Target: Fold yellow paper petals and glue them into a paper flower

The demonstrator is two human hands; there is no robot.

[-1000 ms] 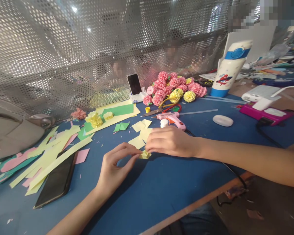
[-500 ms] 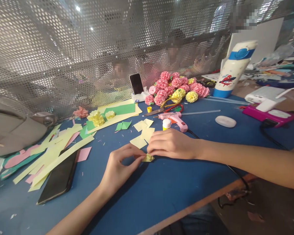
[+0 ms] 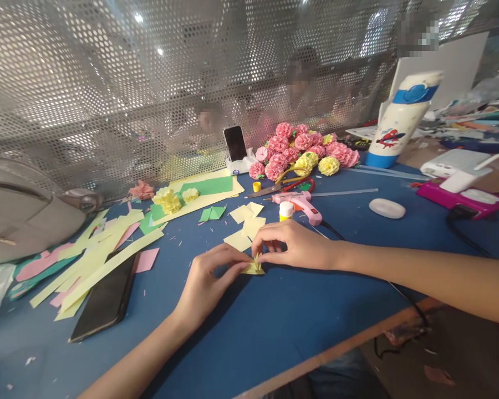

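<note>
Between my two hands, low over the blue table, is a small folded piece of yellow paper with pleats standing up from it. My left hand pinches its left side between thumb and fingers. The thumb and fingertips of my right hand are closed on the raised pleats; the fingers partly hide them. Just beyond the hands lie several pale yellow paper squares. A glue stick with a white top stands behind my right hand, and a pink glue gun lies next to it.
Pink and yellow paper flowers are heaped at the back beside scissors. At left, paper strips overlap a black phone. To the right are a white bottle, a white oval object and a magenta power strip.
My right hand's fingers have lifted and curled, showing the upright pleats of the yellow paper. My left hand keeps its pinch. The view has shifted slightly.
</note>
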